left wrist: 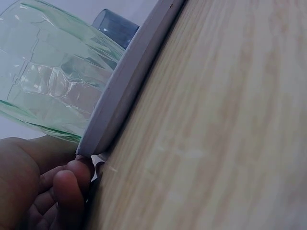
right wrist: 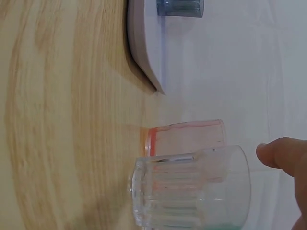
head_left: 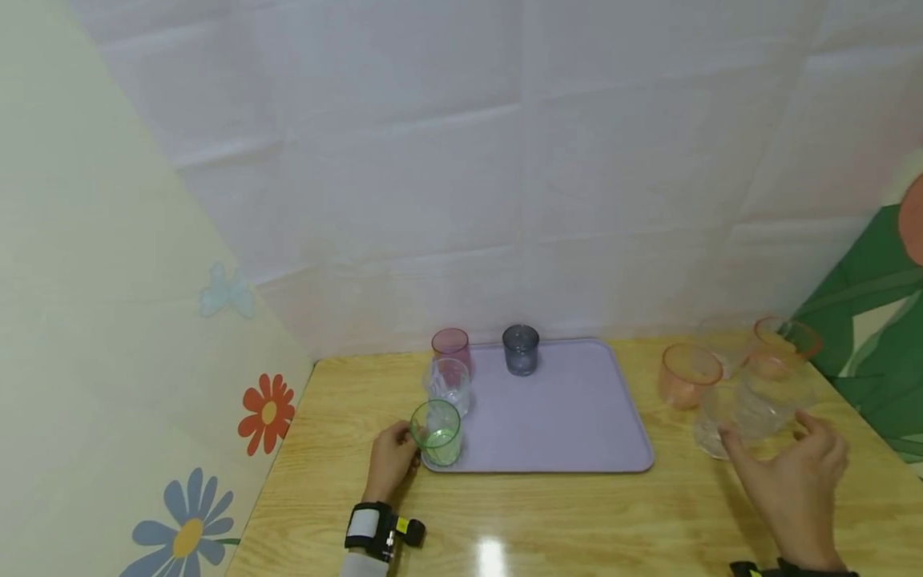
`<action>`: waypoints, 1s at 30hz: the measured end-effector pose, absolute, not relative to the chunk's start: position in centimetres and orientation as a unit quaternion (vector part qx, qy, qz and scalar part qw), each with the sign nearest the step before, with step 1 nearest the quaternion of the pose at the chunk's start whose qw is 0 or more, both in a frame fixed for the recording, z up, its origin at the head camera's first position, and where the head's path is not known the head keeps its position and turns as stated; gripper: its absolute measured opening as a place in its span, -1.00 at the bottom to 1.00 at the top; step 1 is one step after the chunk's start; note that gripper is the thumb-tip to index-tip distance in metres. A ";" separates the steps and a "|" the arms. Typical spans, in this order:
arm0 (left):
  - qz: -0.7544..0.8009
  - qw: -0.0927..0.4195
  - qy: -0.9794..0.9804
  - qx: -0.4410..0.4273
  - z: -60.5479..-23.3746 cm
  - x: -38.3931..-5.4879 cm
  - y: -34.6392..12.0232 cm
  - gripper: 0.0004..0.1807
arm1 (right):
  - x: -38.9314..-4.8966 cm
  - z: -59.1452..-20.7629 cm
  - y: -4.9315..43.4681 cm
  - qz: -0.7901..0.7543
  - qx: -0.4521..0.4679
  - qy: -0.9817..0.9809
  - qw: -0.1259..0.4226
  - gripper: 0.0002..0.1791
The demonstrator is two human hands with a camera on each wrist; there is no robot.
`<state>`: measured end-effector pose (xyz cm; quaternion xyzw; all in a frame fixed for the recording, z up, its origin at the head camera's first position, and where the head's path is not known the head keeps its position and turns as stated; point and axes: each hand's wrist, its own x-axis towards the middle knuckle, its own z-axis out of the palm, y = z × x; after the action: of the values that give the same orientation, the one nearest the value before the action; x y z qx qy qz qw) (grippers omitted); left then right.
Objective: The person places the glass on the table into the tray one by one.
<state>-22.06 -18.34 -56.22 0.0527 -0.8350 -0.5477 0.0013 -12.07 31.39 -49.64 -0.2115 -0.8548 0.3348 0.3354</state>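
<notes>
Left wrist view: left hand (left wrist: 41,175) at the near left corner of the lilac tray (left wrist: 127,79); its grip is curled and appears to pinch the rim, though some fingers are hidden. Green glass (left wrist: 53,67) upright on the tray, just beside that hand. Head view: right hand (head_left: 796,477) at the right of the worktop (head_left: 577,521), grip spread and holding nothing, among clear glasses (head_left: 775,393). Right wrist view: its thumb (right wrist: 280,153) stands just off the rim of the nearest one. Orange cup (head_left: 691,377) near these, right of the tray. Behind the green glass, along the tray's left edge: clear tumbler (head_left: 449,385), then pink cup (head_left: 451,347). Blue-grey cup (head_left: 521,349) near the tray's far edge. White sheet (head_left: 404,160) behind.
</notes>
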 end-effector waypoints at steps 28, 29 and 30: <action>-0.550 0.008 -0.834 0.052 -56.2 -22.1 -18.1 -0.88 | -14.6 -51.5 31.9 0.431 -0.301 -0.825 0.209 0.12; -0.550 0.008 -0.834 0.051 -56.2 -22.1 -18.1 -0.88 | -14.6 -51.5 31.9 0.436 -0.305 -0.822 0.202 0.13; -0.550 0.006 -0.833 0.053 -56.3 -22.1 -18.1 -0.87 | -14.6 -51.6 31.8 0.443 -0.309 -0.819 0.195 0.14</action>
<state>-22.08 -18.12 -56.27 0.0529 -0.8335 -0.5500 0.0057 -14.56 31.84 -51.55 -0.3087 -0.8188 0.4430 0.1948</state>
